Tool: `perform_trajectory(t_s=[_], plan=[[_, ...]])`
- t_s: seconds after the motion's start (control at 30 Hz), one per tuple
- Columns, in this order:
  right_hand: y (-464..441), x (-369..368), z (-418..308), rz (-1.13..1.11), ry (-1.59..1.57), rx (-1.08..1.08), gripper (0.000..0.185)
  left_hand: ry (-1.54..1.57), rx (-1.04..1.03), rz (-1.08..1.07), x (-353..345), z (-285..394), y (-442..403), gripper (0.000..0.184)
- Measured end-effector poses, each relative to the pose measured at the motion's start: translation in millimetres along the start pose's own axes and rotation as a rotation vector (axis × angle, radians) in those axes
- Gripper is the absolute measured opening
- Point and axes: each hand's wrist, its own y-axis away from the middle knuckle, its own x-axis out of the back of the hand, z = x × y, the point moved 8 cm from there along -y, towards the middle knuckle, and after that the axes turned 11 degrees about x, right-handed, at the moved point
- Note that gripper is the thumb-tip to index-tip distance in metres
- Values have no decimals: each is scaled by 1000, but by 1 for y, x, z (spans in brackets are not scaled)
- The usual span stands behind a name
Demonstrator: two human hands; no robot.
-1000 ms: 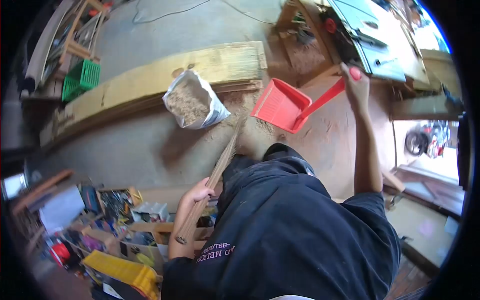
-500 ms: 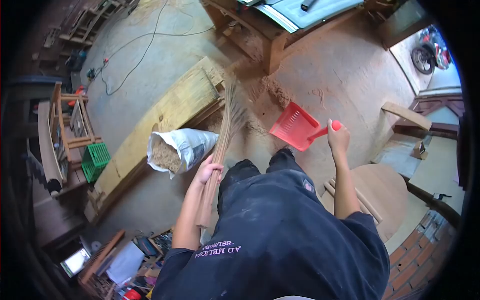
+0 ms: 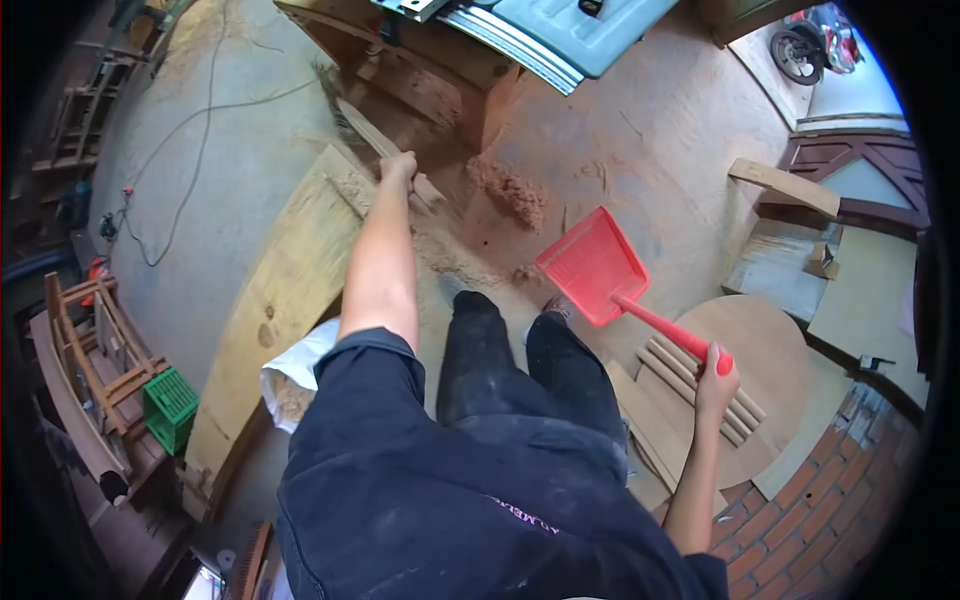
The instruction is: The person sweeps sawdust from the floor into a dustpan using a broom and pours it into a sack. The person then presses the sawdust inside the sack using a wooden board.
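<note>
My left hand reaches far forward, closed around a stick broom whose bristles point toward the foot of the workbench. In my right hand is the handle of a red dustpan, which is low over the floor just ahead of my feet. A reddish sawdust heap lies beyond the pan's front edge, between it and the broom. More pale sawdust is strewn near my left foot. Partly hidden by my left arm, a white sack with sawdust in its mouth leans by the wooden beam.
A wooden workbench stands ahead. On the left are a green crate and wooden frames; a cable crosses the floor. To my right lie a round board, several wooden rods and bricks. A motorcycle is outside.
My left hand has swung the broom forward and left, toward the workbench. My right hand has come back nearer my body with the dustpan, and the view has shifted.
</note>
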Motion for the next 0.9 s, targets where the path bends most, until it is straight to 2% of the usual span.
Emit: perform_trajectory(t_s=[0.03,0.1,0.13,0.17,0.23,0.3,0.33,0.4,0.47,0.53,0.67,0.73,0.8,0.9], plan=[[3,1,6,12,-33,-14,29,-48,11,55,0,-9,-33,53],[-1,-7,16,4,-21,-14,29,-330,101,244,2,-37,-21,55],[0,-11,18,-4,-35,-27,30,-352,89,387,2,-68,-47,58],[4,-13,21,-10,-47,-48,30,-388,135,284,-2,-99,-23,64],[-2,-25,16,-62,25,-32,32,-338,-47,143,-10,-190,-66,65],[-14,-33,18,-126,7,-11,33,-307,-5,246,-19,-253,-33,54],[-25,-32,22,-132,2,-14,33,-276,124,219,-23,-263,28,50],[-46,-37,33,-221,24,-12,33,-125,355,213,-35,-319,80,47],[-73,-36,42,-257,21,30,32,-52,352,154,-57,-337,139,48],[-93,-31,45,-287,18,61,32,-73,416,136,-84,-387,160,42],[-128,-31,62,-343,-27,144,32,28,449,-39,-128,-383,283,36],[-138,-33,71,-343,-21,195,32,80,398,-67,-130,-373,331,31],[-148,-37,69,-314,62,254,34,81,263,32,-116,-362,357,27],[-150,-44,60,-294,69,339,35,143,169,84,-109,-326,371,25]])
